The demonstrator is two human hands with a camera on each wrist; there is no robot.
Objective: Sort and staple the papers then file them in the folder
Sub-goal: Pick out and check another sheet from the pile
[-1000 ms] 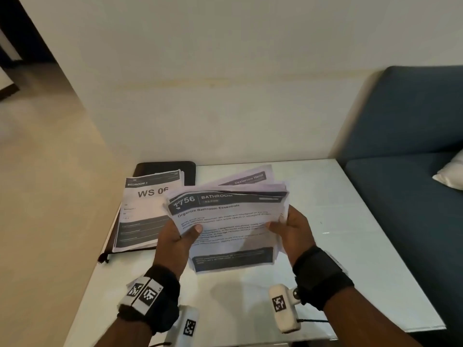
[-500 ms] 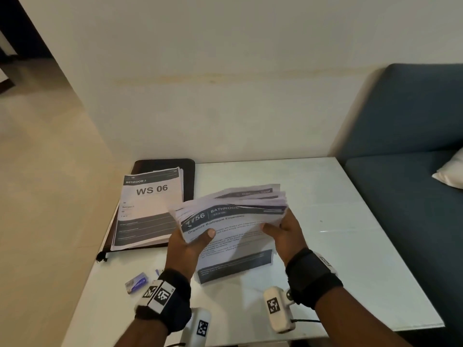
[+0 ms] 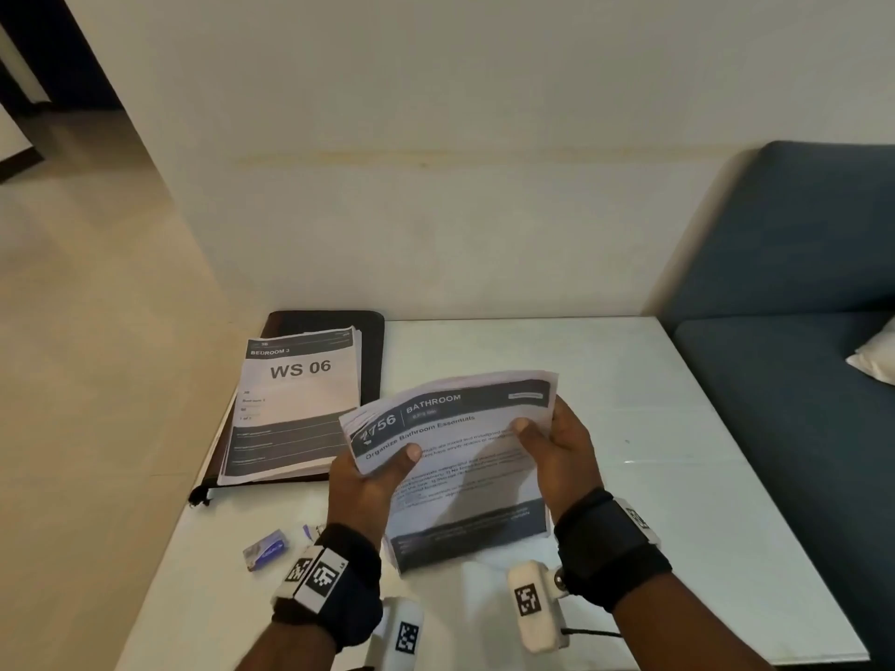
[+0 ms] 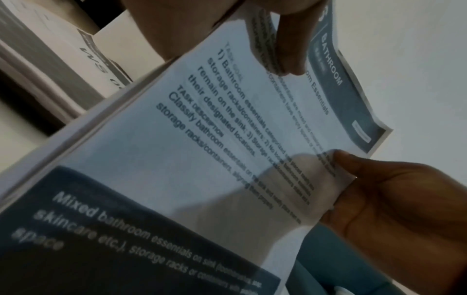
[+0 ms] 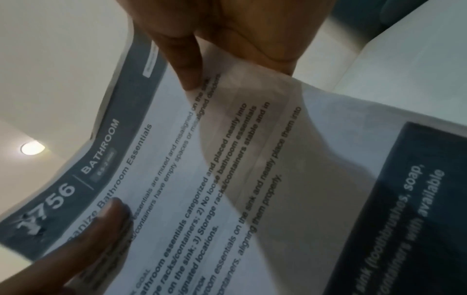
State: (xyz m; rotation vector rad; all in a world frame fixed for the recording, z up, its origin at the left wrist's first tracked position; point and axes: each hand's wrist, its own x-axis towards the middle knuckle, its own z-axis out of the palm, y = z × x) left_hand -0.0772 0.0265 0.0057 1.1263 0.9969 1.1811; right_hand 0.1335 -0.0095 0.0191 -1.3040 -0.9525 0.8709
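Both hands are on the job here: the left hand (image 3: 368, 481) grips the sheaf of papers (image 3: 465, 472) at its left edge, thumb pressed down on the top sheet just under the dark header, while the right hand (image 3: 557, 452) pinches the right edge, thumb on top and fingers curled behind. The sheaf is held up off the white surface (image 3: 678, 477), tilted toward the person, the top sheet reading "BATHROOM" and "Organize Bathroom Essentials", with a dark band across its lower end. From the left wrist view the sheets (image 4: 202, 159) bow slightly between the two grips, and the right wrist view shows the left thumb (image 5: 108, 219) lying across the heading. Over at the far left corner of the surface sits a dark folder (image 3: 329, 322), and resting on top of it a second stack of papers (image 3: 295, 404) headed "WS 06". Near the left wrist, a small blue and white box (image 3: 266, 549) lies flat on the surface. To the right, a blue sofa (image 3: 799, 331) stands just beside the surface, a white cushion (image 3: 876, 360) on its seat.
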